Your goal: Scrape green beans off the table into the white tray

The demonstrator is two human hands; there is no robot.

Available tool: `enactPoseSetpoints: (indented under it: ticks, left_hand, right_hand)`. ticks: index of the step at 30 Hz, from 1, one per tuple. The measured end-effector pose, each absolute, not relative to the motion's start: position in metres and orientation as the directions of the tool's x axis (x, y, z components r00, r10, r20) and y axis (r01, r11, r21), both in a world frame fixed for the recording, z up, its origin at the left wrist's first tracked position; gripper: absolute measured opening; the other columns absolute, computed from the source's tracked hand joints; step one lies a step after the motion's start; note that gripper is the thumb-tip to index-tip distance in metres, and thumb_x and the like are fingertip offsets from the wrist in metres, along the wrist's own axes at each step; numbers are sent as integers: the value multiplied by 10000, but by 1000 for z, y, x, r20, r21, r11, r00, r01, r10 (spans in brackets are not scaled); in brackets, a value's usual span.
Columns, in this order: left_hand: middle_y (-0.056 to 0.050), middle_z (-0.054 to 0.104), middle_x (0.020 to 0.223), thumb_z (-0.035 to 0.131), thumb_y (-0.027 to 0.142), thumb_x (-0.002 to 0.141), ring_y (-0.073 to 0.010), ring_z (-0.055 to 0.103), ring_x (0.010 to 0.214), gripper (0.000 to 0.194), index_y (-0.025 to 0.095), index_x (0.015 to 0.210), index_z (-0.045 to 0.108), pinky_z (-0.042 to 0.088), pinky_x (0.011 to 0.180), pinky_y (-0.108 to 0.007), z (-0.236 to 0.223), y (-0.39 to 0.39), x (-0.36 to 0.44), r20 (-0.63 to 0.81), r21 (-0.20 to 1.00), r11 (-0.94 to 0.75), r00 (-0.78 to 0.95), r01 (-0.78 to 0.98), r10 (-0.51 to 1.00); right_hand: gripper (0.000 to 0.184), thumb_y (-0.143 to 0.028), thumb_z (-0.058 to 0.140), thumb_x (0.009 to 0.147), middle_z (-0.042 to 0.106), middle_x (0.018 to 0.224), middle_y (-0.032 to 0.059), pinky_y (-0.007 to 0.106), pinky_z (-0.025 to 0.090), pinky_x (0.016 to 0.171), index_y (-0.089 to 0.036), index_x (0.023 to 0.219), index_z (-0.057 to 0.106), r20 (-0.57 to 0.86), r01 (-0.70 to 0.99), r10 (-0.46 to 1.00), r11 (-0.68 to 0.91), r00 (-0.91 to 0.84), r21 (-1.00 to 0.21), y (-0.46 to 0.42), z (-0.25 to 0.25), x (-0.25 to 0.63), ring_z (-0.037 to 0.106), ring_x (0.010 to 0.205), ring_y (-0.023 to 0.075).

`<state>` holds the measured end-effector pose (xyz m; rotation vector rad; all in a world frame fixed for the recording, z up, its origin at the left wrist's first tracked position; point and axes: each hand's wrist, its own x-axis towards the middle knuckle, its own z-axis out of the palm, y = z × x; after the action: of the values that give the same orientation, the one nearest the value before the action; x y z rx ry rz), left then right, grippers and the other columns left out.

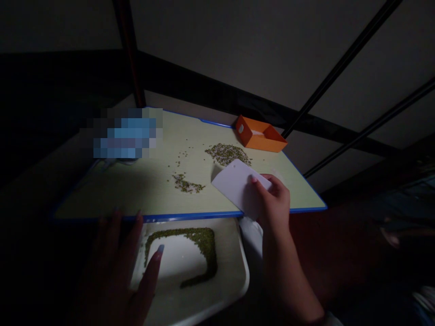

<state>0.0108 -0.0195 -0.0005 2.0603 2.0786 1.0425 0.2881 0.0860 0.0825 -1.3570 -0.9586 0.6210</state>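
Note:
My right hand [275, 203] pinches a flat white plastic scraper [234, 185] with a small hole near its upper corner. It is tilted over the front of the pale table [152, 199], beside a pile of small green beans [226, 154]. A smaller scatter of beans [186, 184] lies left of the scraper. Below the table's front edge is a white tray [231, 285], with more green beans [207, 253] gathered along its inner sides. My left hand [125, 267] is in shadow at the tray's left side, fingers spread, thumb over the tray.
An orange open box [265, 142] stands at the table's back right. At the back left is a pixelated blue patch [131, 136] whose contents I cannot make out. A blue rim [190, 216] edges the table, and a wall [217, 50] rises behind it.

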Motion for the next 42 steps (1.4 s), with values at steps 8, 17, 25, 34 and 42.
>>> enactPoseSetpoints:
  ticks: [8, 17, 25, 34, 42]
  left_hand:
    - [136, 23, 1701, 413, 549, 840, -373, 167, 1558, 710, 495, 1499, 154, 247, 1232, -726, 1, -20, 12, 420, 483, -82, -148, 872, 896]
    - [150, 14, 1693, 407, 535, 851, -370, 152, 1559, 699, 509, 1496, 140, 236, 1242, -728, 7, -20, 15, 409, 509, -86, -152, 856, 900]
    - [130, 30, 1701, 425, 544, 846, -377, 161, 1554, 704, 488, 1498, 166, 249, 1237, -724, 4, -21, 13, 413, 497, -86, -149, 863, 899]
    - [164, -14, 1692, 395, 552, 849, -353, 133, 1572, 704, 490, 1502, 140, 240, 1237, -739, 5, -19, 15, 407, 496, -86, -143, 864, 902]
    - [137, 13, 1701, 398, 526, 869, -330, 145, 1571, 682, 480, 1503, 153, 241, 1248, -705, 7, -21, 18, 434, 492, -105, -139, 864, 890]
  right_hand:
    - [355, -496, 813, 619, 594, 627, -35, 239, 344, 486, -195, 732, 661, 192, 136, 870, 146, 454, -980, 86, 85, 284, 468, 541, 127]
    - [362, -501, 817, 625, 590, 632, -38, 236, 345, 484, -196, 737, 657, 193, 120, 885, 156, 424, -980, 89, 85, 281, 471, 541, 124]
    - [365, -490, 824, 609, 585, 613, -35, 233, 335, 471, -192, 730, 651, 175, 111, 902, 142, 395, -984, 87, 89, 277, 460, 523, 118]
    - [361, -498, 807, 625, 590, 627, -33, 234, 333, 483, -192, 747, 660, 238, 173, 870, 179, 432, -969, 95, 82, 282, 463, 554, 128]
    - [352, -464, 836, 619, 599, 646, -35, 224, 314, 486, -194, 755, 657, 232, 143, 878, 189, 419, -972, 99, 83, 290, 470, 562, 120]
